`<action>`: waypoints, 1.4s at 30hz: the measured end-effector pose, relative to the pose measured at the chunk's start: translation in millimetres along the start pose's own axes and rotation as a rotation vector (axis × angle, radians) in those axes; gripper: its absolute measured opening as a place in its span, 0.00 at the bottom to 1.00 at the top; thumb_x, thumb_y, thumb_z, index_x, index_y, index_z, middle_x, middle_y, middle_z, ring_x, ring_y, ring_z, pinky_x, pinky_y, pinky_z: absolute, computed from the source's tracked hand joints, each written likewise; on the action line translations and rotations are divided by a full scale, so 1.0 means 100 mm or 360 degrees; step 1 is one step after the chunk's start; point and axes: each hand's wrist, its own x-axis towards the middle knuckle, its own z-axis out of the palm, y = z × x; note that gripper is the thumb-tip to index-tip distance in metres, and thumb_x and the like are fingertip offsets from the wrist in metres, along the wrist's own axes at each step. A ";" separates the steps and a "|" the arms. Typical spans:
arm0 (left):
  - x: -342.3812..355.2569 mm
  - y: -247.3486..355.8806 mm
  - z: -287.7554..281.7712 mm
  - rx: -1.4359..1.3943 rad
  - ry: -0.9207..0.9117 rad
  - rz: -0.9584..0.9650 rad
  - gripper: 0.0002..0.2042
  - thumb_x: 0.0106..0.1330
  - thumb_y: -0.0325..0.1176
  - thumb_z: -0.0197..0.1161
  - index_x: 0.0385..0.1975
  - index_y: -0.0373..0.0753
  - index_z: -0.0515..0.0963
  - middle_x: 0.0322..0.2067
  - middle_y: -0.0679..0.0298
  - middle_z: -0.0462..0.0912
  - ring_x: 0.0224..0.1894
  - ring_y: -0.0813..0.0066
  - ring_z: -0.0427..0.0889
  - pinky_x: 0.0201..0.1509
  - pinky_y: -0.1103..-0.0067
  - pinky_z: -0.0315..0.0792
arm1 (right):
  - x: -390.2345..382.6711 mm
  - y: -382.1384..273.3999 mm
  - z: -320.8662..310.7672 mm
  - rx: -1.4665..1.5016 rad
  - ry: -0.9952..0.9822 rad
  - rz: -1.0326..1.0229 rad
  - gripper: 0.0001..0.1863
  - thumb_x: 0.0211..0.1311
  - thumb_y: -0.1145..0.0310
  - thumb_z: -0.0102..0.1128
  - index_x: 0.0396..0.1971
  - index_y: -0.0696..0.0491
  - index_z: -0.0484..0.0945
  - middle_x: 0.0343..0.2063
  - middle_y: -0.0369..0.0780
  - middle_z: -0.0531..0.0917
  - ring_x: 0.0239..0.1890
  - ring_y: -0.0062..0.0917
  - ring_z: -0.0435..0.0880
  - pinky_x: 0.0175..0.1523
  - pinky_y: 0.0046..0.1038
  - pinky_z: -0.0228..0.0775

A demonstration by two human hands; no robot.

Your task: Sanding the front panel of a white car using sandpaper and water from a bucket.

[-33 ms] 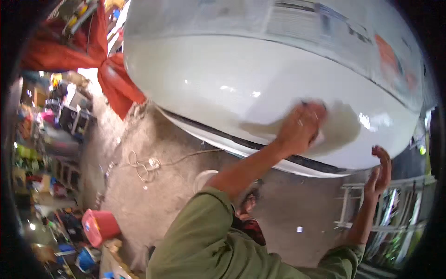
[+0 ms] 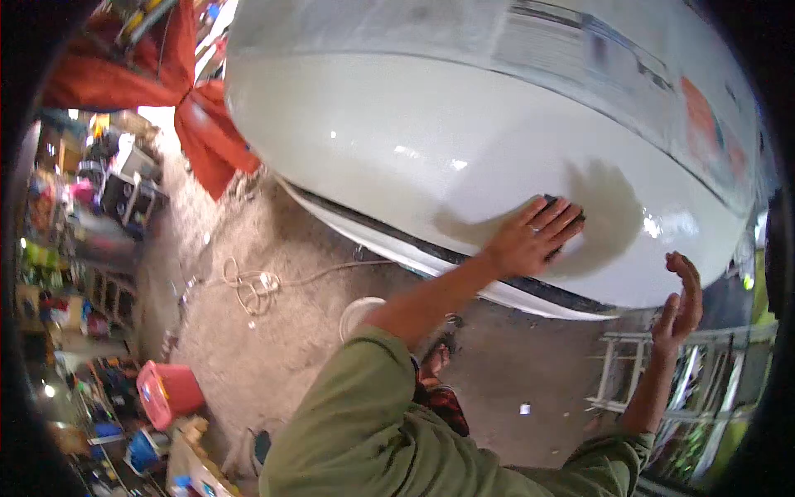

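Note:
A large white curved body panel (image 2: 356,124) fills the upper part of the view, glossy, with a dull greyish wet-looking patch (image 2: 614,207) on it. My left hand (image 2: 538,234) lies on the panel at the patch's left side, its fingers over a thin dark pad (image 2: 579,221). Only the pad's edges show past the fingers, so its exact kind is hidden. My right hand (image 2: 681,302) is raised by the panel's lower right edge, fingers apart and slightly curled, with nothing in it. Whether it touches the edge I cannot tell.
Paper sheets (image 2: 546,50) cover the panel's upper area. An orange-red cloth (image 2: 207,149) hangs at the left. On the floor lie a coiled cord (image 2: 248,286) and a pale round rim (image 2: 352,319). A red bucket (image 2: 178,393) and clutter stand left; a pale metal rack (image 2: 621,369) stands right.
My left hand was smeared by motion and now shows sharply, its fingers flatter and slightly lower on the panel. My right hand has barely moved. The view has shifted a little.

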 end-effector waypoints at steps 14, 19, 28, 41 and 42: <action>-0.31 -0.79 -0.06 -0.0325 0.0067 0.0027 0.31 0.58 0.41 0.56 0.61 0.33 0.63 0.63 0.50 0.63 0.66 0.51 0.60 0.70 0.57 0.47 | 1.80 -1.04 1.02 0.0145 -0.0463 -0.0708 0.33 0.70 0.47 0.36 0.46 0.67 0.73 0.42 0.50 0.80 0.42 0.37 0.79 0.52 0.39 0.69; -0.08 -2.04 -0.91 0.0317 0.1072 -0.0774 0.24 0.61 0.35 0.55 0.56 0.32 0.68 0.56 0.47 0.69 0.60 0.49 0.65 0.65 0.57 0.56 | 2.03 -1.18 1.39 0.0308 -0.0809 -0.0939 0.32 0.70 0.49 0.37 0.46 0.67 0.73 0.42 0.50 0.80 0.42 0.36 0.80 0.51 0.38 0.70; -0.34 -0.68 -0.07 0.0091 0.0712 -0.0678 0.26 0.57 0.38 0.58 0.57 0.39 0.68 0.60 0.57 0.66 0.64 0.56 0.62 0.68 0.58 0.52 | 2.47 -0.99 2.46 0.0705 -0.1148 -0.1211 0.23 0.67 0.59 0.44 0.49 0.64 0.74 0.50 0.51 0.77 0.53 0.39 0.74 0.56 0.37 0.67; -0.31 -0.57 -0.06 0.0086 0.0641 -0.0698 0.30 0.56 0.41 0.60 0.61 0.44 0.65 0.64 0.56 0.60 0.67 0.56 0.57 0.67 0.50 0.49 | 2.45 -0.91 2.61 0.0470 -0.1019 -0.1584 0.28 0.68 0.50 0.41 0.51 0.61 0.72 0.56 0.53 0.70 0.61 0.44 0.66 0.64 0.44 0.56; -0.24 -1.09 -0.26 0.0081 0.0946 -0.0838 0.25 0.58 0.37 0.57 0.58 0.43 0.67 0.62 0.55 0.64 0.67 0.56 0.58 0.67 0.53 0.51 | 2.42 -0.98 2.65 0.0477 -0.1019 -0.1582 0.29 0.67 0.49 0.41 0.52 0.61 0.72 0.56 0.53 0.70 0.62 0.45 0.65 0.64 0.44 0.56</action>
